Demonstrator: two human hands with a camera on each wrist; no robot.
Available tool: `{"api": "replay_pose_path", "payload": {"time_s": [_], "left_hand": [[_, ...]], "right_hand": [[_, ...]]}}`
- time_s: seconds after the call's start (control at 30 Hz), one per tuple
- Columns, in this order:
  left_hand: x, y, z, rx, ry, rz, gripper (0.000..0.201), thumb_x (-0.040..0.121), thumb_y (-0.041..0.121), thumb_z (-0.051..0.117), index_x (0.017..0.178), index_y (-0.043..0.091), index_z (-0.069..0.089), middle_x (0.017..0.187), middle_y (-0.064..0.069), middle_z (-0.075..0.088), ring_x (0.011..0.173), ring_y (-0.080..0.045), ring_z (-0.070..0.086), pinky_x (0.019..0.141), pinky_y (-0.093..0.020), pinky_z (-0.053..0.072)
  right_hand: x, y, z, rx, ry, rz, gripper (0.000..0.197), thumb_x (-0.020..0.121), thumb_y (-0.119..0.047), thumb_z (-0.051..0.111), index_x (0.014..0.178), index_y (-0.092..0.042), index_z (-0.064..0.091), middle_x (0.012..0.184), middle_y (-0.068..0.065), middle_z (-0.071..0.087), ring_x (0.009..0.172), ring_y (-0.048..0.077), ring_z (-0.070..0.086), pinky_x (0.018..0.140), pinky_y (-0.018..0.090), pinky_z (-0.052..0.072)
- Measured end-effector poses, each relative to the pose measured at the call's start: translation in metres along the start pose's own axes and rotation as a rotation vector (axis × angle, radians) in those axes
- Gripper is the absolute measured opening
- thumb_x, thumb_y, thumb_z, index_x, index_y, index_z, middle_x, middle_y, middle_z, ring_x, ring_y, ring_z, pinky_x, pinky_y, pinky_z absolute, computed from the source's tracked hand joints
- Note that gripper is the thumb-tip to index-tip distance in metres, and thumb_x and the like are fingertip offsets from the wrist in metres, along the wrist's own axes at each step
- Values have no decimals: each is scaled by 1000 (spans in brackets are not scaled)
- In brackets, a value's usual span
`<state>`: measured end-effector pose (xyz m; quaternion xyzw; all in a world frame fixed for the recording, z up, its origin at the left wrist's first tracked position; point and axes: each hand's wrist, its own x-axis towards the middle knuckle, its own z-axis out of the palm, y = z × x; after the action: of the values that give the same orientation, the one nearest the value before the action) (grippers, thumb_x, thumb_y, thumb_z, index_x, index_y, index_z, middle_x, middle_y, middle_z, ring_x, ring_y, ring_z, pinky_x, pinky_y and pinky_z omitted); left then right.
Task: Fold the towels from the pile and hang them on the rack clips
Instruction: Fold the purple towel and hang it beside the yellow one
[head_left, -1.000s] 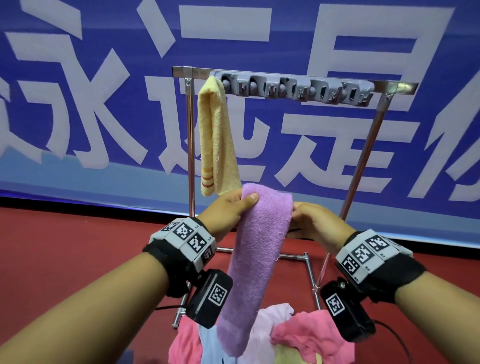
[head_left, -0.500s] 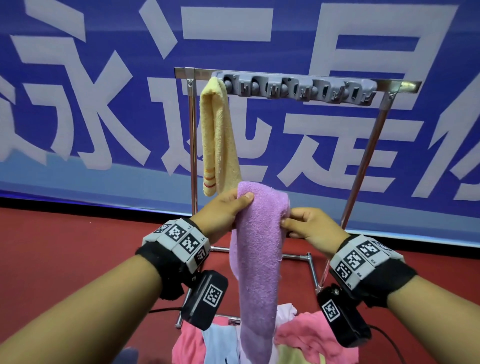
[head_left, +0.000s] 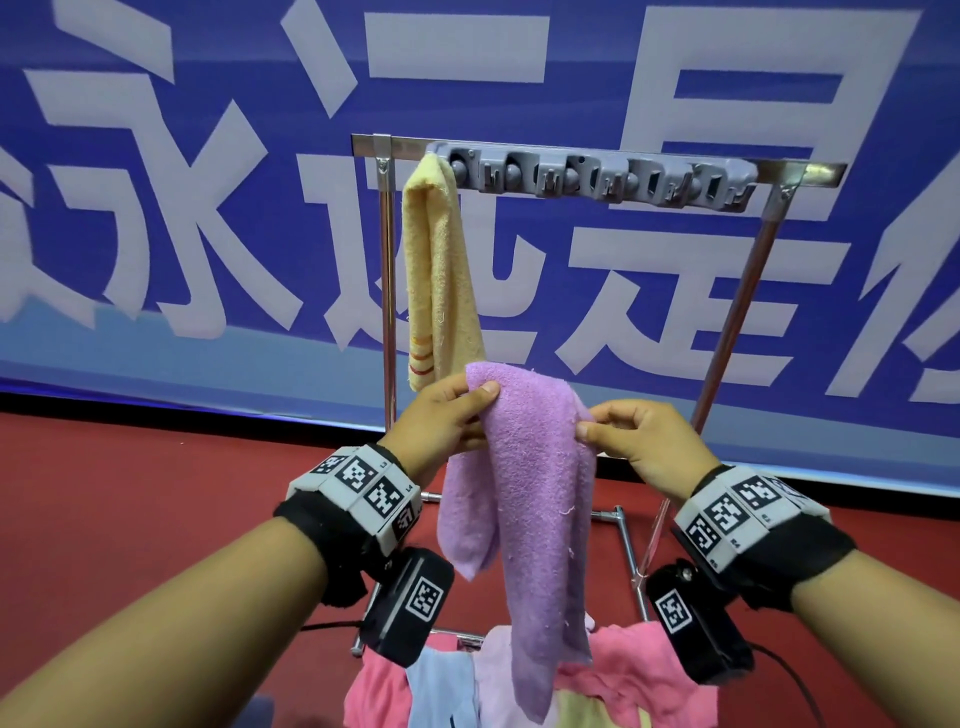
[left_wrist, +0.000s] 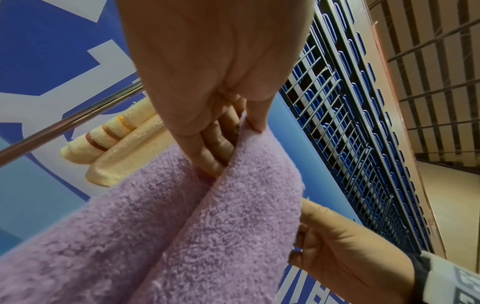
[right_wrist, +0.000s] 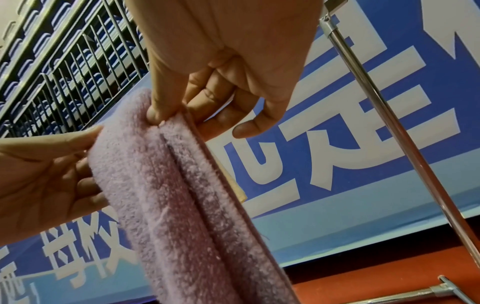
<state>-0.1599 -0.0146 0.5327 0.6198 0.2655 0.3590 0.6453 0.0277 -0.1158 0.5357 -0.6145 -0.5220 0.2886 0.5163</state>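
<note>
The left hand (head_left: 441, 415) had its grip closed on the top left edge of the purple towel (head_left: 524, 499), thumb in front and fingers (left_wrist: 207, 148) tucked into the fold, while the right hand (head_left: 644, 441) pinched the top right edge between thumb and forefinger. The towel hung folded lengthwise in front of the rack (head_left: 727, 322), below its grey clip bar (head_left: 597, 179) and above the pile of towels (head_left: 639, 675) at the rack's foot. A yellow towel (head_left: 439, 270) hung from the clip at the bar's left end, just behind the left hand.
</note>
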Motion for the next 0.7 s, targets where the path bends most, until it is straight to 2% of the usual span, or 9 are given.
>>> {"api": "replay_pose_path", "payload": {"time_s": [0.1, 0.2, 0.27, 0.33, 0.47, 0.53, 0.6, 0.63, 0.7], "left_hand": [[0, 0, 3, -8, -10, -4, 19, 99, 20, 45, 109, 17, 60, 83, -5, 52, 65, -10, 49, 62, -19, 46], [-2, 1, 8, -47, -61, 14, 22, 96, 11, 51, 116, 18, 56, 93, 3, 63, 76, -7, 61, 65, -20, 50], [-2, 1, 9, -54, -80, 31, 30, 91, 4, 55, 116, 21, 55, 102, 3, 65, 89, -9, 64, 69, -21, 53], [-3, 0, 10, -45, -89, 48, 35, 90, 0, 55, 119, 20, 53, 109, 0, 64, 95, -10, 63, 76, -21, 54], [-3, -1, 12, -46, -99, 56, 39, 91, -2, 52, 127, 12, 50, 119, -13, 62, 104, -21, 62, 87, -30, 53], [-4, -2, 12, -53, -108, 53, 41, 91, -2, 52, 130, 10, 48, 120, -16, 61, 105, -24, 62, 86, -31, 54], [-4, -2, 11, -47, -113, 53, 41, 91, -2, 52, 130, 10, 49, 118, -13, 62, 102, -22, 63, 78, -27, 55], [-3, -1, 10, -41, -110, 52, 41, 91, -2, 53, 130, 10, 49, 118, -13, 63, 102, -21, 63, 78, -27, 55], [-2, -2, 8, -36, -95, 48, 42, 90, -1, 55, 131, 9, 49, 123, -16, 61, 107, -25, 62, 86, -32, 53]], "right_hand": [[-2, 1, -2, 24, -23, -4, 14, 87, -1, 61, 99, -7, 59, 68, 4, 68, 55, 3, 59, 60, 7, 45], [-4, 3, -1, 5, -30, -30, 14, 90, -3, 58, 87, -13, 49, 56, -3, 64, 48, 5, 46, 51, 13, 37], [-4, 5, 0, 18, -19, -29, 14, 89, 0, 57, 84, -12, 53, 55, -4, 64, 51, 4, 52, 58, 13, 43], [-4, 6, 2, 43, -22, -10, 15, 88, 3, 57, 86, -12, 59, 64, 0, 65, 58, 5, 58, 65, 14, 48], [-5, 9, 7, 89, -49, -1, 12, 84, 0, 64, 83, -11, 58, 64, -2, 65, 58, 2, 59, 65, 13, 49], [-5, 8, 9, 50, -43, -10, 12, 82, -2, 66, 80, -10, 57, 61, -5, 65, 60, 2, 59, 69, 15, 49], [-4, 6, 10, 22, -45, -8, 13, 85, -6, 65, 79, -12, 55, 59, -4, 64, 60, 6, 57, 71, 22, 48], [-4, 4, 10, 9, -42, -8, 13, 85, -13, 67, 80, -14, 55, 60, 4, 64, 62, 12, 54, 71, 33, 48], [-4, 5, 11, -31, -50, 2, 21, 79, -37, 68, 80, -22, 54, 71, 30, 60, 72, 21, 46, 69, 51, 43]]}}
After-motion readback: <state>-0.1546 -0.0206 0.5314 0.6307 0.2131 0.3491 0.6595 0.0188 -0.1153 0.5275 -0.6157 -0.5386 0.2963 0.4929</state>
